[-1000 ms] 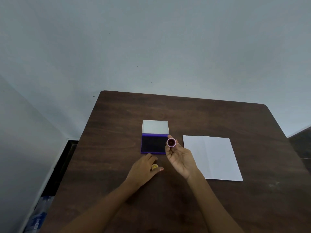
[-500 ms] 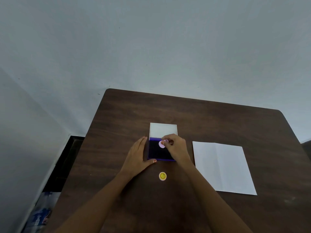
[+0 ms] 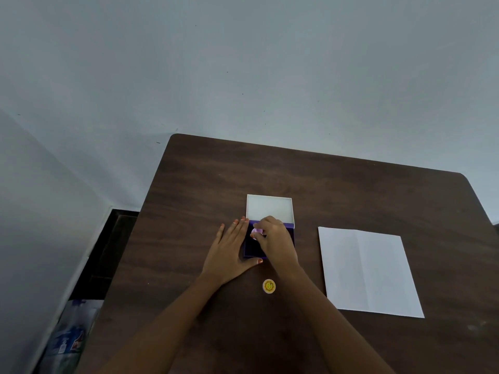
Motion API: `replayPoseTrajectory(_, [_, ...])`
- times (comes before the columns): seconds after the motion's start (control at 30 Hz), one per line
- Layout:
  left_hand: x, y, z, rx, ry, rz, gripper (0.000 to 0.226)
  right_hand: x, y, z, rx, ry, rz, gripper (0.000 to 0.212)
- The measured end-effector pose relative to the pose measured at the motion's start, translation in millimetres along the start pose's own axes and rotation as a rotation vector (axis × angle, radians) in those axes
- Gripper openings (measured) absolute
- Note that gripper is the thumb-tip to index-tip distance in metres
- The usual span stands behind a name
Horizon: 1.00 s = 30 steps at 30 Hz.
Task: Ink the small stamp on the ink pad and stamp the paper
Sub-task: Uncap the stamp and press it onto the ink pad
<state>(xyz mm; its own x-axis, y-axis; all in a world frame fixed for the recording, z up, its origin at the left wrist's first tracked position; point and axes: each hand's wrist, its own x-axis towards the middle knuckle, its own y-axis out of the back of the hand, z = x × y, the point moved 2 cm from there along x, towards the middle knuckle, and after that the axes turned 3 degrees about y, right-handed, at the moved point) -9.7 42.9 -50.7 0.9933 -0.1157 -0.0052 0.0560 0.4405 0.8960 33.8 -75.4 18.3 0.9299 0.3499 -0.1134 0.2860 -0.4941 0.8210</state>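
A purple ink pad [image 3: 252,249] lies open mid-table, its white lid [image 3: 269,207] folded back behind it. My right hand [image 3: 275,241] pinches the small pink round stamp [image 3: 256,232] and holds it down on the dark pad. My left hand [image 3: 229,252] lies flat against the pad's left edge, fingers spread, thumb along its near edge. A white sheet of paper [image 3: 370,271] with a centre crease lies to the right, blank. The stamp's yellow smiley cap [image 3: 269,286] sits on the table just below the pad.
The dark wooden table [image 3: 351,190] stands against a pale wall. A dark gap and a plastic-wrapped bundle [image 3: 70,338] are on the floor past the table's left edge.
My right hand brought the stamp from facing up in the air down onto the ink pad. My left hand let go of the yellow cap and moved up against the pad's left side.
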Motion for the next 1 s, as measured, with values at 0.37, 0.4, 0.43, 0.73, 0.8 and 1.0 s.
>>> replayPoseTrajectory(0.37, [0.0, 0.0, 0.5, 0.023, -0.001, -0.031, 0.091, -9.8, -10.3, -4.3, -0.047, 0.033, 0.085, 0.026])
replayPoseTrajectory(0.4, [0.0, 0.7, 1.2, 0.017, 0.000, -0.032, 0.091, -10.5, -11.1, -4.7, -0.056, 0.037, 0.076, 0.028])
replayPoseTrajectory(0.43, [0.0, 1.4, 2.0, 0.011, 0.001, -0.033, 0.090, -10.7, -11.6, -5.0, -0.063, 0.034, 0.064, 0.029])
replayPoseTrajectory(0.73, [-1.9, 11.6, 3.9, -0.095, 0.032, -0.088, 0.093, -10.9, 11.7, 6.4, 0.437, -0.263, 0.246, 0.020])
replayPoseTrajectory(0.8, [-3.0, 18.2, 6.9, -0.168, 0.046, -0.102, 0.093, -19.2, 18.5, 17.8, 0.739, -0.437, 0.300, 0.022])
replayPoseTrajectory(1.0, [-6.2, 41.3, 26.5, -0.279, 0.107, 0.188, 0.050, -43.6, 40.1, 31.6, 1.902, -0.774, 0.198, 0.013])
